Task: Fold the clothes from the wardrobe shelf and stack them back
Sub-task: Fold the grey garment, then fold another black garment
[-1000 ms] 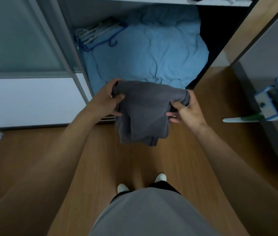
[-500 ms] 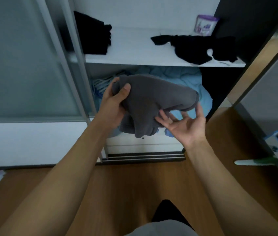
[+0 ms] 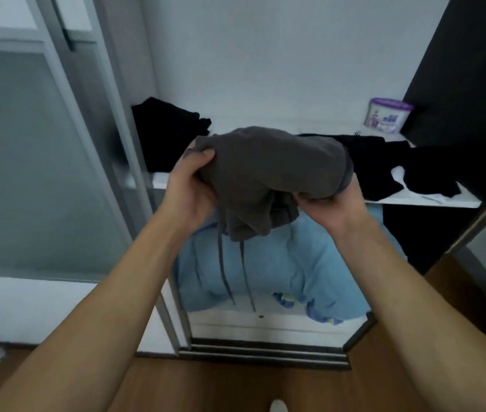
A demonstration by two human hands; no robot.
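A folded dark grey garment [image 3: 268, 171] with two drawstrings hanging down is held in front of the white wardrobe shelf [image 3: 432, 200]. My left hand [image 3: 189, 188] grips its left end, thumb on top. My right hand [image 3: 335, 205] cups its right end from below, fingers curled under the cloth. On the shelf's left stands a stack of folded black clothes [image 3: 167, 135]. A loose black garment [image 3: 399, 168] lies spread over the shelf's right half.
A purple-lidded tub [image 3: 387, 115] stands at the shelf's back right. Blue bedding [image 3: 289, 263] fills the compartment below. A frosted sliding door [image 3: 33, 162] is at left, a dark panel [image 3: 467, 84] at right. The floor is wood.
Both hands have lifted the grey garment from waist height up to the shelf's level. My right hand went from an open palm under it to cupping its right end.
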